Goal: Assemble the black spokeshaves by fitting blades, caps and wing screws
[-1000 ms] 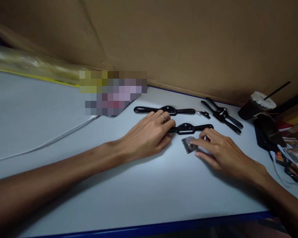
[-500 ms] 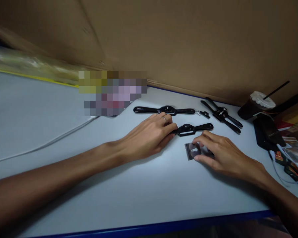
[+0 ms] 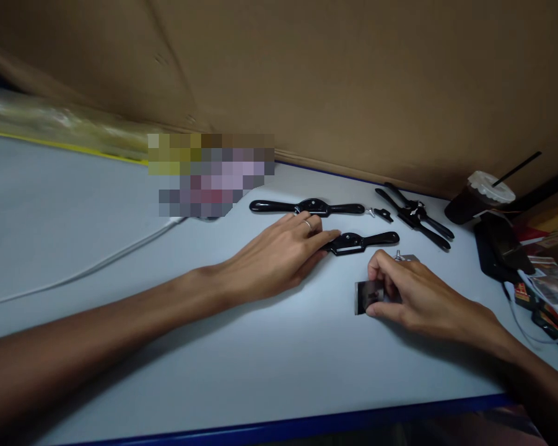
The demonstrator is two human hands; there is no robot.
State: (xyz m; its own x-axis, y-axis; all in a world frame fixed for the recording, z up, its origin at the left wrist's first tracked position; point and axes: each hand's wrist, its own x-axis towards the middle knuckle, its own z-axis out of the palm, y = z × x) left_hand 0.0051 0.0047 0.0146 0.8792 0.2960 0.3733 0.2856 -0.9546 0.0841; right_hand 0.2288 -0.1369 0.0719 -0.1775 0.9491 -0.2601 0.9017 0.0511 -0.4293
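My left hand [image 3: 292, 248] is closed around the left handle of the nearer black spokeshave body [image 3: 350, 243], which lies on the table. Its index finger stretches along the casting. Between thumb and fingers, my right hand [image 3: 409, 294] pinches a flat, dark metal spokeshave blade [image 3: 368, 296] above the tabletop. Beyond that hand, small metal parts [image 3: 402, 256] are partly hidden by it. A second spokeshave body [image 3: 312, 206] lies farther back. To its right are a thumbscrew [image 3: 370, 212] and a small black cap [image 3: 383, 214].
Two more spokeshaves [image 3: 413, 214] lie crossed at the back right. A lidded drink cup [image 3: 478, 198] with a straw stands beyond them, near a black box [image 3: 501, 244] and cables. A white cable [image 3: 97, 263] crosses the left side; a cardboard wall [image 3: 329, 87] closes the back.
My right hand has drawn the blade slightly toward me and tilted it, uncovering metal parts behind the hand. My left index finger has straightened along the spokeshave body.
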